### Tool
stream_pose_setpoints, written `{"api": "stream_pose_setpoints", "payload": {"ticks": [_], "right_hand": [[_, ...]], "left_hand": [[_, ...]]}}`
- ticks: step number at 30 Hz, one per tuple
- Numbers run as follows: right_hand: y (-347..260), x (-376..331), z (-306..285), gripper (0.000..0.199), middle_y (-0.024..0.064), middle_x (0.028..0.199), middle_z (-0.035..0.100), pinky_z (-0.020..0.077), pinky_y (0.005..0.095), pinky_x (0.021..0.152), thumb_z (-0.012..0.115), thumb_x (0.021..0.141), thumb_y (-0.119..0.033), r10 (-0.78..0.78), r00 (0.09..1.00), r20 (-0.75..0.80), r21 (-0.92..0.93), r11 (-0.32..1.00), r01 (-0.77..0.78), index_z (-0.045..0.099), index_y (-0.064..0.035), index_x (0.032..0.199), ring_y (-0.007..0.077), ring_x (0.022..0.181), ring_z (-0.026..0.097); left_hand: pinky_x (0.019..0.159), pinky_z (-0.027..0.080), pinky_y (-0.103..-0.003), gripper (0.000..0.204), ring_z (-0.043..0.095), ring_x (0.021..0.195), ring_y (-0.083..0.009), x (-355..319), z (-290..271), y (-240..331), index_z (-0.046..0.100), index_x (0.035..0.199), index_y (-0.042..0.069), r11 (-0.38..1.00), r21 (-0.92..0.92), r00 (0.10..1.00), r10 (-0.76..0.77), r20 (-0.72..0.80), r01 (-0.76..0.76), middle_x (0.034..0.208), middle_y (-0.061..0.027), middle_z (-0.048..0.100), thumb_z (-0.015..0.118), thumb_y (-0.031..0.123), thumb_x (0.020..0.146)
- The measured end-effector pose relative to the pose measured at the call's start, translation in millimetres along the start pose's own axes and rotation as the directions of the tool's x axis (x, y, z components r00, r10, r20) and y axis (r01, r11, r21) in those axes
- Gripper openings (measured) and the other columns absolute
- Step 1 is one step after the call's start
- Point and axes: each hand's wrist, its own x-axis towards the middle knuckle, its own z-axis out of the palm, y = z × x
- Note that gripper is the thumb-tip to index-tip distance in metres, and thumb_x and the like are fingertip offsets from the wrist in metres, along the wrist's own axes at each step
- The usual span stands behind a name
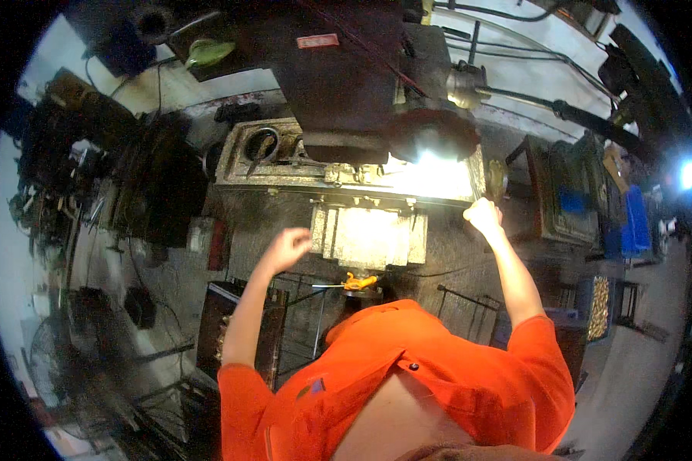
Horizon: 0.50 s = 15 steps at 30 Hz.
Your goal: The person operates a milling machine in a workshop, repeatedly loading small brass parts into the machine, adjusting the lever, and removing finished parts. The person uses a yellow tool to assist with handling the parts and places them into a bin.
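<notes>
My right hand is closed in a fist at the right end of a long machine table, probably of a milling machine. What it grips is hidden by the fingers. My left hand hovers left of the pale ribbed slide cover below the table, fingers loosely bent and nothing visible in them. An orange-yellow handled thing sits in front of the cover, close to my body; a thin pale rod sticks out to its left. Glare from a lamp washes out the table's right half.
A dark machine head hangs over the table, with a round lamp shade beside it. A dark ring lies at the table's left end. A dark cabinet stands lower left. Blue bins and a tray of small parts are at right.
</notes>
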Motion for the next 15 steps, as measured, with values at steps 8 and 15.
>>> {"api": "stream_pose_setpoints", "payload": {"ticks": [8, 15], "right_hand": [[18, -58, 28, 0.033, 0.0125, 0.112, 0.056, 0.0419, 0.0383, 0.087, 0.061, 0.055, -0.018, -0.142, 0.79, -0.596, 0.052, 0.975, 0.215, 0.067, -0.0081, 0.086, 0.033, 0.101, 0.052], [80, -177, 98, 0.027, 0.0166, 0.093, 0.063, 0.0485, 0.0356, 0.073, 0.059, 0.057, -0.017, 0.156, 0.904, -0.399, 0.305, 0.952, -0.029, 0.067, -0.0065, 0.081, 0.0313, 0.084, 0.06]], "left_hand": [[0.072, 0.047, -0.033, 0.033, 0.06, 0.078, -0.0206, 166, -40, 67, 0.055, 0.109, 0.001, 0.986, 0.14, 0.996, 0.088, 0.016, -0.09, 0.091, -0.0111, 0.063, 0.054, 0.023, 0.085], [0.076, 0.046, -0.034, 0.038, 0.059, 0.084, -0.0242, 233, -23, 84, 0.054, 0.111, 0.002, 0.862, 0.466, 0.971, 0.112, 0.21, -0.2, 0.092, -0.011, 0.062, 0.054, 0.029, 0.084]]}}
